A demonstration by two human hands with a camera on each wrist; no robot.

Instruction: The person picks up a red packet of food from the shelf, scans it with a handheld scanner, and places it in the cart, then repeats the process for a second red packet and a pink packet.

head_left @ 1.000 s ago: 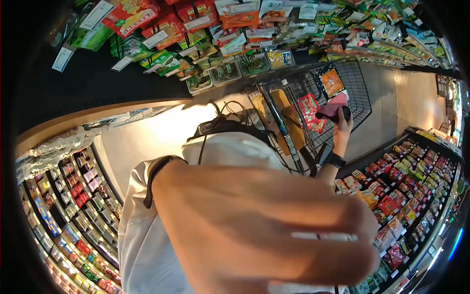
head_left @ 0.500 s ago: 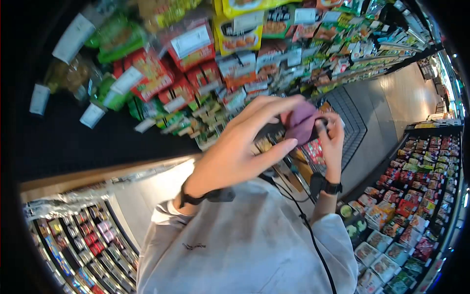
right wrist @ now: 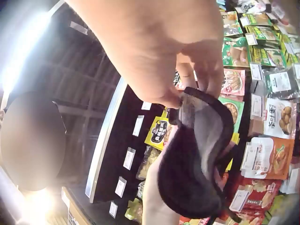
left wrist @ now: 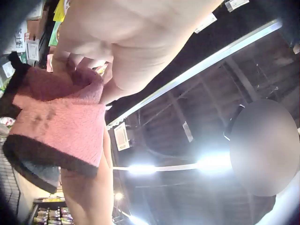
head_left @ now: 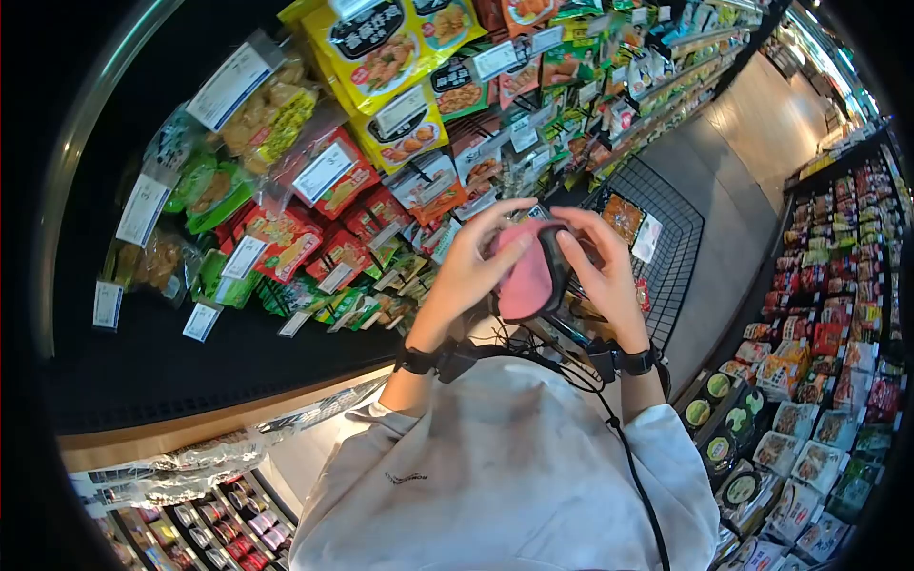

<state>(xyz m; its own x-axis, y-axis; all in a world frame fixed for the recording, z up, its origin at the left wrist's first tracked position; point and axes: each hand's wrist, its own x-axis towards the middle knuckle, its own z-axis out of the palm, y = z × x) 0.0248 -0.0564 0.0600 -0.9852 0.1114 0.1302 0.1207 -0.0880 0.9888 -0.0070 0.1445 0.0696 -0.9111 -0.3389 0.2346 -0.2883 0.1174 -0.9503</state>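
Observation:
Both hands hold a folded pink fabric piece with black trim in front of the chest. My left hand pinches its pink side, thumb across the front and fingers behind. My right hand grips the black-edged side between thumb and fingers. Seen from the left wrist, the pink cloth looks fleecy, with a dark smudge and a wide black border. In the right wrist view its dark inner side curves open, and the right hand pinches its upper end.
A wire shopping cart stands just beyond the hands, with a tray of orange food inside. Hanging food packets with price tags line the left shelf. A display of packaged food runs along the right. Black cables hang over the shirt.
The left hand has come from close to the camera to the pink fabric and now holds it too. The fabric has moved from over the cart toward the body.

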